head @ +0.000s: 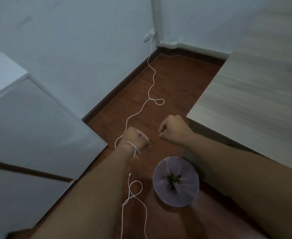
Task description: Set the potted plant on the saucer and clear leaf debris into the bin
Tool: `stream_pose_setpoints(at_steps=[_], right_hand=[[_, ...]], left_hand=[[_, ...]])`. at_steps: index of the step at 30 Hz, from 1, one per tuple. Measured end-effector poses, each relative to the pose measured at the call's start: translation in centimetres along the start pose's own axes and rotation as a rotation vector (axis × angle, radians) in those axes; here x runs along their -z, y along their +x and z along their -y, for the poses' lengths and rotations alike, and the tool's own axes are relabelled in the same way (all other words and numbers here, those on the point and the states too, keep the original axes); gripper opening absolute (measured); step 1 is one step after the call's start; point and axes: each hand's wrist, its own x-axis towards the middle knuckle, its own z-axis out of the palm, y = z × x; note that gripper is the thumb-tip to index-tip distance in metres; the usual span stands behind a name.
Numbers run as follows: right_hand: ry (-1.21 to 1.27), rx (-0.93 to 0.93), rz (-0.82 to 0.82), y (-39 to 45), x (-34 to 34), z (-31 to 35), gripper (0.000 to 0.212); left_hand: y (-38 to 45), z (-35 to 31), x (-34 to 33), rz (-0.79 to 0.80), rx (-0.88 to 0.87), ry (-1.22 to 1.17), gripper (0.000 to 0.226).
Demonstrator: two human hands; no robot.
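Observation:
A round bin (176, 181) lined with a pale purple bag stands on the wooden floor, with green leaf debris (173, 181) at its bottom. My left hand (135, 138) hovers above the floor beyond the bin, fingers curled, with a small dark green bit at its fingertips. A white string is tied around that wrist. My right hand (173, 129) is level with it to the right, fingers curled into a loose fist with nothing visible in them. No potted plant or saucer is in view.
A white cable (152, 87) runs from a wall socket (147, 37) across the floor and loops past the bin. A white cabinet (29, 128) stands on the left. A light wood table (255, 100) is on the right.

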Motion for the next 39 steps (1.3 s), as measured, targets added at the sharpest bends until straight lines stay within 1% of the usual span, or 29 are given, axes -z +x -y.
stream_pose_setpoints(at_steps=[5, 8, 13, 15, 18, 21, 23, 24, 26, 28, 33, 35, 39], right_hand=[[0.005, -0.175, 0.143, -2.5, -6.5, -4.6, 0.009], [-0.011, -0.230, 0.127, -3.1, -8.2, -6.5, 0.011], [-0.005, -0.239, 0.135, -2.9, -9.2, -7.8, 0.012], [0.000, -0.254, 0.122, -2.8, -9.4, -8.3, 0.012], [0.009, -0.270, 0.113, -2.8, -9.8, -8.7, 0.012], [0.022, -0.272, 0.147, -2.8, -10.0, -9.2, 0.017], [0.021, -0.267, 0.157, -2.8, -9.9, -9.6, 0.018], [0.016, -0.278, 0.155, -2.8, -9.9, -9.8, 0.019], [0.001, -0.311, 0.152, -2.9, -9.8, -10.5, 0.029], [-0.017, -0.318, 0.165, -2.8, -10.0, -11.5, 0.033], [-0.007, -0.316, 0.193, -3.1, -10.2, -12.8, 0.016], [0.015, -0.315, 0.185, -3.4, -10.3, -12.9, 0.018], [-0.007, -0.265, 0.196, -3.6, -10.5, -13.3, 0.024]], left_hand=[[-0.5, 6.7, -5.7, 0.049, 0.194, -0.130, 0.008], [-1.0, 8.9, -8.3, 0.061, 0.246, -0.161, 0.009], [-0.9, 9.3, -10.4, 0.044, 0.198, -0.173, 0.013], [-0.8, 8.8, -10.8, 0.058, 0.172, -0.149, 0.014], [-0.5, 8.4, -11.6, 0.068, 0.132, -0.094, 0.021], [-0.4, 8.2, -12.2, 0.103, 0.119, -0.061, 0.018], [-0.5, 8.3, -12.5, 0.099, 0.118, -0.055, 0.015], [-0.6, 8.5, -12.7, 0.092, 0.113, -0.059, 0.017], [-0.7, 8.6, -13.0, 0.079, 0.096, -0.056, 0.023], [-0.7, 8.8, -13.3, 0.083, 0.083, -0.061, 0.020], [-0.8, 9.4, -13.7, 0.070, 0.041, -0.068, 0.036], [-1.0, 9.2, -13.4, 0.069, 0.002, -0.044, 0.040], [-1.3, 9.2, -13.0, 0.064, -0.034, 0.045, 0.034]])
